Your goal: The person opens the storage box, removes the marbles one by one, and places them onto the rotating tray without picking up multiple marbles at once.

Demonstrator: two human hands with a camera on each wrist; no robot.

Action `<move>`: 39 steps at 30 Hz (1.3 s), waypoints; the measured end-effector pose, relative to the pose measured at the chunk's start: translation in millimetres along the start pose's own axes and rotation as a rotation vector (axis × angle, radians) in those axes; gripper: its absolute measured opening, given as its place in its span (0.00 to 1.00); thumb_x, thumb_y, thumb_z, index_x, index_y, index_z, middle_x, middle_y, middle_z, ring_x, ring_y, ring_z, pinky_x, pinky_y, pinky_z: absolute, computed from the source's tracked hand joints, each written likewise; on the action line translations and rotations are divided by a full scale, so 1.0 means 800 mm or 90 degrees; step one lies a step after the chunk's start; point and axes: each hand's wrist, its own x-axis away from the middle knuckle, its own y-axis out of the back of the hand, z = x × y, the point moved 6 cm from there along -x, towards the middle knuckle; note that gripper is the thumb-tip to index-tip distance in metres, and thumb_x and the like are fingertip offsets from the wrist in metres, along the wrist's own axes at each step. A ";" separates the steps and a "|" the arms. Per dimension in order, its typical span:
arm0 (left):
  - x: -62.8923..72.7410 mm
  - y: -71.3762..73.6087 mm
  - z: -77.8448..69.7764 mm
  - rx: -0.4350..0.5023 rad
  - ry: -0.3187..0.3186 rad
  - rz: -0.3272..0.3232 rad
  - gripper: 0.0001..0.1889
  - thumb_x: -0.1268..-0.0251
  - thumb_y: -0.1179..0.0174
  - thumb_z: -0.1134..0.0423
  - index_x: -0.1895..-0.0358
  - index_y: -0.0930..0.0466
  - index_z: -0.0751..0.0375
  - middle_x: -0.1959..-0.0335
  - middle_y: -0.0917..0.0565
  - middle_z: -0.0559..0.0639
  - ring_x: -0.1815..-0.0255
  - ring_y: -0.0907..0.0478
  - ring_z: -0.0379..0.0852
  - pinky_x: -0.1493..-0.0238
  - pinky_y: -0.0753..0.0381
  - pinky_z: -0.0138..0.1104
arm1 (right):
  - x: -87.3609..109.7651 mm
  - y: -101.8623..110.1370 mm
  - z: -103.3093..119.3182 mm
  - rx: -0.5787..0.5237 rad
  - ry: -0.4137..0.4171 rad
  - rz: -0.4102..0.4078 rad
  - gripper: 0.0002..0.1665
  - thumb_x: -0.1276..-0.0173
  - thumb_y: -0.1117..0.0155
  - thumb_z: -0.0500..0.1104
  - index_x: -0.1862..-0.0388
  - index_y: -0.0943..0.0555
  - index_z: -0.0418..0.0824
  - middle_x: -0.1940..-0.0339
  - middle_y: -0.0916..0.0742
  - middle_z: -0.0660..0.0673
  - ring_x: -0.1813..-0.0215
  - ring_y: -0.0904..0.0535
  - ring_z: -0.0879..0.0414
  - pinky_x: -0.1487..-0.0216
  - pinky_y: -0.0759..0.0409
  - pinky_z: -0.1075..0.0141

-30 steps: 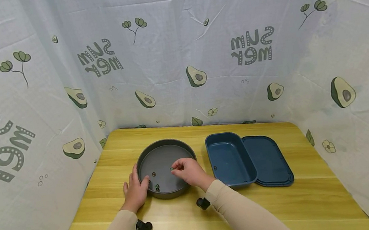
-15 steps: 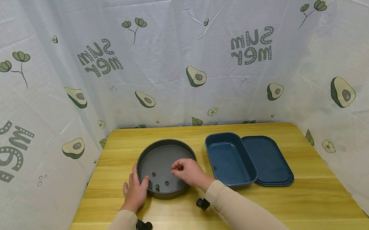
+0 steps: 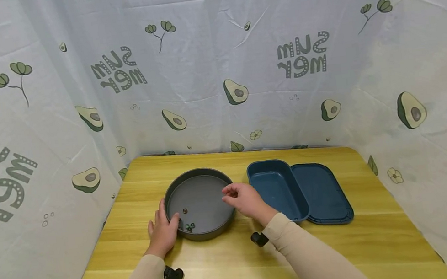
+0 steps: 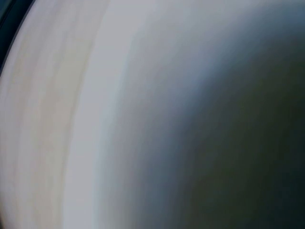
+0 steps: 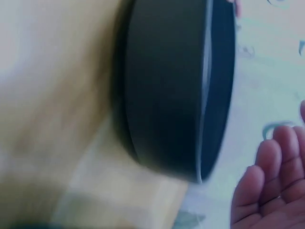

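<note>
A round dark grey baking pan (image 3: 206, 192) stands on the table in the head view. Several small glass marbles (image 3: 184, 211) lie on its left and near floor. My left hand (image 3: 162, 233) holds the pan's left wall, thumb over the rim and fingers spread along the outside. Over the pan's right rim hovers my right hand (image 3: 249, 200), thumb and index finger apart, with no marble showing between them. In the right wrist view the pan's outer wall (image 5: 167, 86) rises beside the loosely bent fingers (image 5: 269, 160). Only blurred pale and dark surfaces appear in the left wrist view.
A blue rectangular container (image 3: 272, 189) stands right of the pan, partly covered by my right hand and forearm. Its flat blue lid (image 3: 322, 192) lies against its right side on the wooden table (image 3: 222, 277). A printed curtain (image 3: 199, 68) hangs around the table.
A marble has left my right fingertips and rolled left across the pan to the other marbles. The right hand has moved right, toward the blue container. My left hand stays on the pan.
</note>
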 end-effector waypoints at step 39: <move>0.001 0.001 -0.005 -0.015 0.011 0.012 0.40 0.14 0.54 0.50 0.12 0.67 0.52 0.13 0.54 0.67 0.12 0.59 0.70 0.18 0.77 0.66 | 0.042 0.060 -0.114 0.393 -0.118 0.195 0.22 0.25 0.40 0.35 0.83 0.25 0.44 0.81 0.28 0.50 0.74 0.34 0.55 0.66 0.35 0.64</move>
